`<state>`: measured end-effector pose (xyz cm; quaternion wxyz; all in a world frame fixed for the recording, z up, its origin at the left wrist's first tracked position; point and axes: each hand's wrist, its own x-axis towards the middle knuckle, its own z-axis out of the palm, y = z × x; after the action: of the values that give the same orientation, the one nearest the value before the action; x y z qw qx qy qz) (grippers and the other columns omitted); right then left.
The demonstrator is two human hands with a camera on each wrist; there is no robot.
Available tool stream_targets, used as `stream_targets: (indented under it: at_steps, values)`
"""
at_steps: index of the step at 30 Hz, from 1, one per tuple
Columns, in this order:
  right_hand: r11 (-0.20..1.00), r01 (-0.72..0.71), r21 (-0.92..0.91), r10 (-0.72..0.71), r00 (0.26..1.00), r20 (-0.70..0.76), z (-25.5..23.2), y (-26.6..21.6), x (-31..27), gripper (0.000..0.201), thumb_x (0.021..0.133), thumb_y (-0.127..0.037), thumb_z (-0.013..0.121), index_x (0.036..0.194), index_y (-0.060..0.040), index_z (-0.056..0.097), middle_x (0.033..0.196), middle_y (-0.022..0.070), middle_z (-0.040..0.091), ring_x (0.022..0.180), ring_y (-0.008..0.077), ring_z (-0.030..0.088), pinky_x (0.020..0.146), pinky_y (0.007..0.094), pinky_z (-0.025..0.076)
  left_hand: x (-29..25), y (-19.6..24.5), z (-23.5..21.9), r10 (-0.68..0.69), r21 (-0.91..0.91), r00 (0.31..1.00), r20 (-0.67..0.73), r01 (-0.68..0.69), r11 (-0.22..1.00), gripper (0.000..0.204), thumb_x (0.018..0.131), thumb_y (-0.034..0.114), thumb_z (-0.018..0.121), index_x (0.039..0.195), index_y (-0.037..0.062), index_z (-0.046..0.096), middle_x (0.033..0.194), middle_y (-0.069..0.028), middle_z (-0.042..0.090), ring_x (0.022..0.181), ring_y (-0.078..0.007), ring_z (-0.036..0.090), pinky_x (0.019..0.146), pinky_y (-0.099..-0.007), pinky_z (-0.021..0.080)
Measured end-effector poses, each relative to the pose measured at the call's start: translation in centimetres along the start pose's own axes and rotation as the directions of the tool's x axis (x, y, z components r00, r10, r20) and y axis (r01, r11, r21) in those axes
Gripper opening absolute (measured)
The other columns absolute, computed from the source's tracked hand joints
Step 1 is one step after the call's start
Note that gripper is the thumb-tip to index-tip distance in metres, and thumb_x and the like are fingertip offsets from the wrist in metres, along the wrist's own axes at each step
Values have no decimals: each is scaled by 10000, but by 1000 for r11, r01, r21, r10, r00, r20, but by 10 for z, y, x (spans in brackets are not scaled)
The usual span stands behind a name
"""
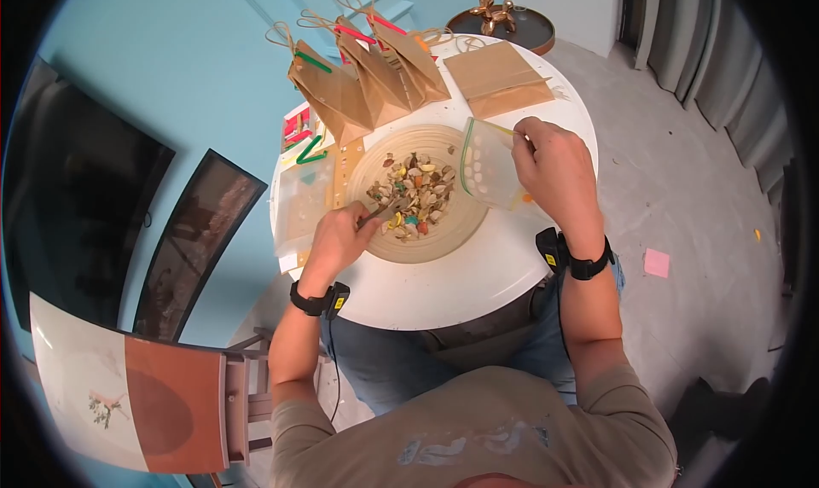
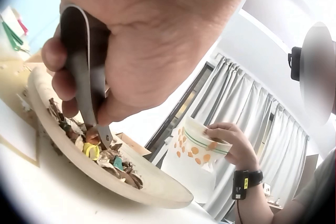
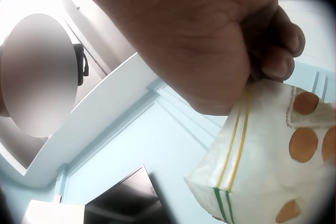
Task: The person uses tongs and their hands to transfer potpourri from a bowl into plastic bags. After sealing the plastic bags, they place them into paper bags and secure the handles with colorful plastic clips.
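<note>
My left hand (image 1: 339, 239) grips a pair of metal tongs (image 2: 84, 61), folded from one bent strip. Their tips reach down into a heap of small dried-looking pieces (image 1: 418, 200), mostly brown and cream with some yellow, teal and orange bits. The heap lies in a wide, shallow, pale round dish (image 1: 384, 247). At the dish's right side, my right hand (image 1: 556, 168) pinches the edge of a see-through zip bag (image 1: 495, 159) with green and yellow seal lines. Orange ovals show on the bag in both wrist views. Its mouth is tilted toward the dish.
Several brown paper bags (image 1: 337, 95) with coloured clips stand at the table's back, with a flat folded one (image 1: 499, 74) to their right. A clear plastic sheet or tray (image 1: 303, 206) lies left of the dish, near green strips (image 1: 309, 149). The white round table (image 1: 426, 305) curves close to my lap.
</note>
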<state>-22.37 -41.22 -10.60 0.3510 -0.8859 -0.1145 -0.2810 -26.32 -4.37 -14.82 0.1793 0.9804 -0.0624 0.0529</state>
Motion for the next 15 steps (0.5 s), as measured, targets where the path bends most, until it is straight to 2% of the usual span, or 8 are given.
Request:
stream_targets:
  at_steps: [7,11,14,15]
  values:
    - [997,-55,52,54,998,16,23,4,6,202,1006,-132,680,920,23,777,776,251,745,730,432,755,726,508,612,-1,21,-29,49,12,999,-23,-49,999,254,1001,195,848,1008,-41,754,792,-246,731,683,-372,718,673,-445,548]
    - [998,-49,36,48,998,43,37,7,6,230,1015,-143,670,910,31,779,788,260,748,748,437,763,742,512,620,5,51,-51,134,23,989,-56,-133,991,244,999,187,850,1004,-34,748,793,-234,737,691,-370,730,665,-445,545]
    - [999,-41,24,39,996,78,40,2,5,236,1021,-142,664,917,36,777,803,262,754,760,442,765,750,518,621,11,85,-64,168,-11,985,-26,-168,986,248,992,203,850,1006,-23,748,789,-221,740,707,-386,741,662,-460,549]
    - [999,-32,28,29,996,80,40,1,4,235,1022,-141,664,918,37,776,809,263,756,763,444,765,753,519,621,16,92,-61,240,12,970,-34,-240,971,254,986,214,854,1012,-17,751,787,-216,740,712,-391,742,663,-464,552]
